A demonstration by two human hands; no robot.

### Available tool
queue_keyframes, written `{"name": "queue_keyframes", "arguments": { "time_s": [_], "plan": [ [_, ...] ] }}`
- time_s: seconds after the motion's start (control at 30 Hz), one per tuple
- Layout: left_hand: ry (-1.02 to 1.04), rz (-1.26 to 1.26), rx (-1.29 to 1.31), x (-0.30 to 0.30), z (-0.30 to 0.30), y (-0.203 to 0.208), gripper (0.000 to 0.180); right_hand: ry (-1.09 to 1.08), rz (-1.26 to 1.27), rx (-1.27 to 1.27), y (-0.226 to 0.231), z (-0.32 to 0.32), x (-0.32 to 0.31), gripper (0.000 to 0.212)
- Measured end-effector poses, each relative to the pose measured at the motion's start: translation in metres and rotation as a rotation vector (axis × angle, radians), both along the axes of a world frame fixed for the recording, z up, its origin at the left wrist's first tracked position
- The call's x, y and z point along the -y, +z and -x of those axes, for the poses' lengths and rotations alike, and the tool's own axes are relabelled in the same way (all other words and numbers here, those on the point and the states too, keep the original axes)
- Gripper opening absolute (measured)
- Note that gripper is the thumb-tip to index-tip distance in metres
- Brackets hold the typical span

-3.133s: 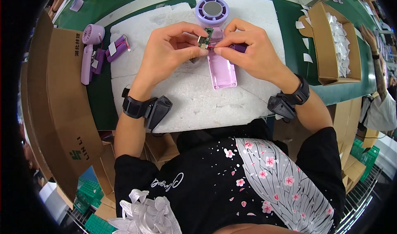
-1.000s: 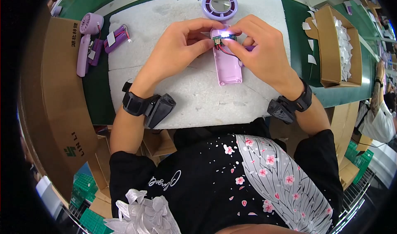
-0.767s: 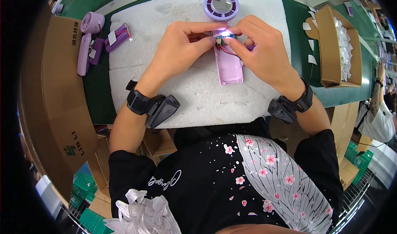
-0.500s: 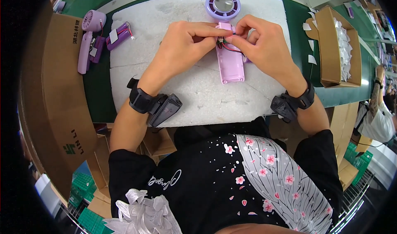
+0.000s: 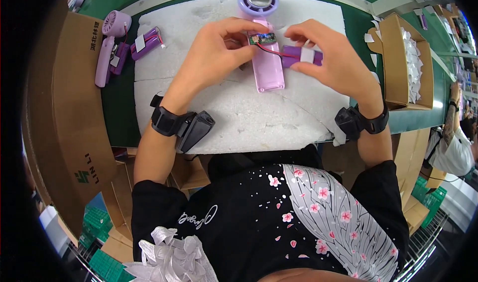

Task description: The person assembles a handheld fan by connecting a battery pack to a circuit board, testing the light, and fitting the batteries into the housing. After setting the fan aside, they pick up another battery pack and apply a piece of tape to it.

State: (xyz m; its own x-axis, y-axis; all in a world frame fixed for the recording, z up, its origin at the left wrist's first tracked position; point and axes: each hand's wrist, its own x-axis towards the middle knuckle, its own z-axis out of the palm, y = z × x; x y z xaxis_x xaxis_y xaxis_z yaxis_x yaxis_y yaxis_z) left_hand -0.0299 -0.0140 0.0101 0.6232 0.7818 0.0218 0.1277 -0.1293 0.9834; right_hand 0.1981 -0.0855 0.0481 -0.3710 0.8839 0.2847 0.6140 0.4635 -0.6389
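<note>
A pink handheld-fan housing (image 5: 269, 74) lies open on the white foam board, its round lilac fan head (image 5: 258, 0) at the far end. My left hand (image 5: 222, 48) grips the housing's left side, fingers over its upper part. A small green circuit board (image 5: 262, 38) sits inside. Red and black wires run from it to a purple battery pack (image 5: 294, 56) with a white patch, just right of the housing. My right hand (image 5: 332, 55) has that pack between thumb and fingers, its index finger raised; the exact finger contact is partly hidden.
The foam board (image 5: 199, 117) covers the green table. At left lie another fan with its battery (image 5: 116, 28), a separate purple battery pack (image 5: 147, 42) and a large cardboard box (image 5: 74, 108). An open carton (image 5: 397, 63) of white pieces stands right; a person (image 5: 455, 150) is beyond.
My hands have moved apart from the wires and circuit board. My right hand has moved right and taken the battery pack, now in full view. The fan has shifted slightly left and away.
</note>
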Motion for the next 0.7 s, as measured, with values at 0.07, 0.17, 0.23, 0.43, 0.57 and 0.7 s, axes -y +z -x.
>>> {"name": "queue_keyframes", "arguments": {
  "time_s": [0.07, 0.17, 0.23, 0.43, 0.57, 0.7],
  "plan": [
    [0.046, 0.024, -0.002, -0.002, 0.001, 0.002, 0.035, -0.031, -0.001, 0.103, 0.004, -0.004, 0.002, 0.031],
    [0.036, 0.025, -0.109, -0.002, 0.002, 0.005, 0.037, -0.093, -0.004, 0.309, 0.007, -0.006, 0.008, 0.022],
    [0.057, 0.022, -0.101, -0.001, 0.001, 0.006, 0.035, -0.084, -0.106, 0.31, 0.004, -0.003, 0.011, 0.012],
    [0.089, 0.045, -0.104, 0.002, -0.001, 0.007, 0.033, -0.091, -0.165, 0.417, 0.008, 0.008, 0.017, 0.008],
    [0.104, 0.066, -0.08, -0.002, -0.002, 0.007, 0.033, -0.117, -0.167, 0.512, 0.01, 0.013, 0.013, 0.01],
    [0.072, 0.072, -0.038, 0.0, 0.001, -0.003, 0.033, -0.172, -0.05, 0.559, 0.01, 0.009, 0.011, 0.012]
  ]
}}
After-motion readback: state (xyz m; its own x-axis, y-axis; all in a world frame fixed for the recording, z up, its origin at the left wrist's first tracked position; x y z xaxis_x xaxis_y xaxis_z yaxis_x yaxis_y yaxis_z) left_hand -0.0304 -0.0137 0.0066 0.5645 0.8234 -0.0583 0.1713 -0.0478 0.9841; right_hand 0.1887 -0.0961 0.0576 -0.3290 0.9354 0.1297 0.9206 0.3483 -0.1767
